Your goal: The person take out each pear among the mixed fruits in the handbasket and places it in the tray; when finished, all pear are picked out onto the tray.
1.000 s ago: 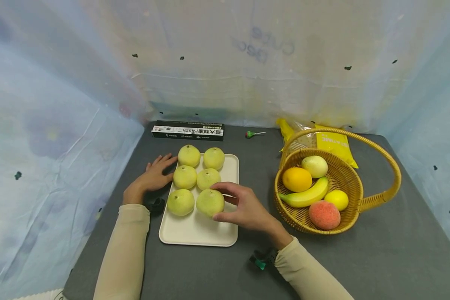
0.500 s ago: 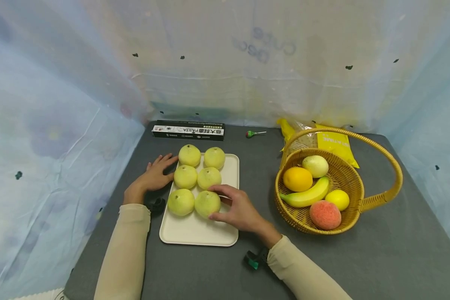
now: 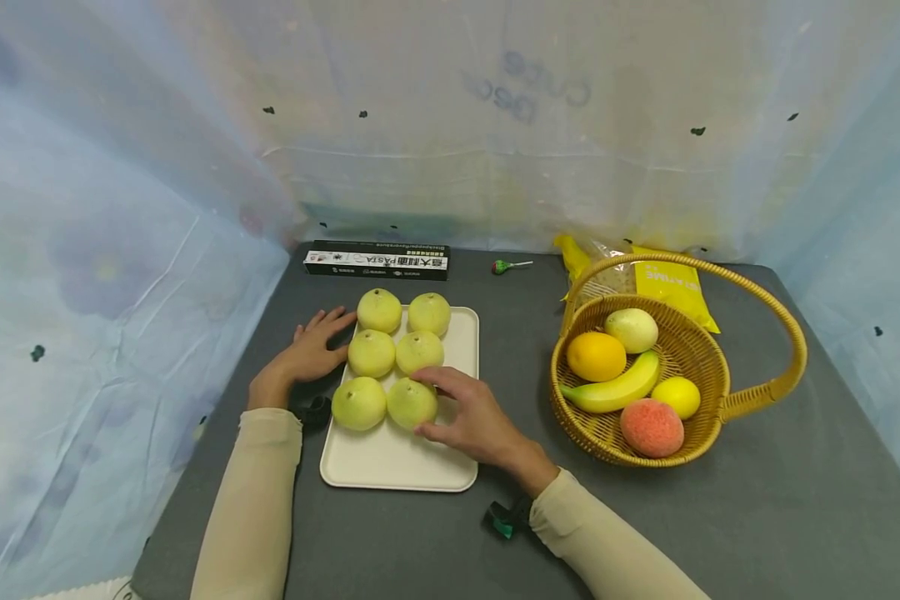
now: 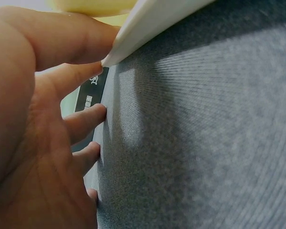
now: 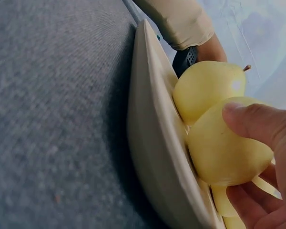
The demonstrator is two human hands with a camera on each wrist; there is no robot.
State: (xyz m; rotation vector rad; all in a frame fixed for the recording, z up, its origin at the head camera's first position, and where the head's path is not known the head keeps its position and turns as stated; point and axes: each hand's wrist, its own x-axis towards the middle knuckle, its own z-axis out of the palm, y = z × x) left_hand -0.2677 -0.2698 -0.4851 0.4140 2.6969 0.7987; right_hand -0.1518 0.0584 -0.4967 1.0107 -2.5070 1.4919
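Observation:
My right hand holds a round yellow-green pear at the front right of a cream tray. Its thumb lies on the near side and its fingers curl behind, as the right wrist view shows. That pear touches, or nearly touches, the front left pear, whose stem shows. Behind these two, several more pears stand in two columns. At the tray's left side my left hand rests on the table with fingers spread. Its thumb touches the tray's rim in the left wrist view.
Right of the tray stands a wicker basket with an orange, a banana, a peach and other fruit, under a tall handle. Behind it lies a yellow bag. A black pasta box and a lollipop lie along the table's back.
My right hand has moved a little left with its pear, closing the gap to the front left pear. That neighbour has shifted slightly left. My left hand has kept its place.

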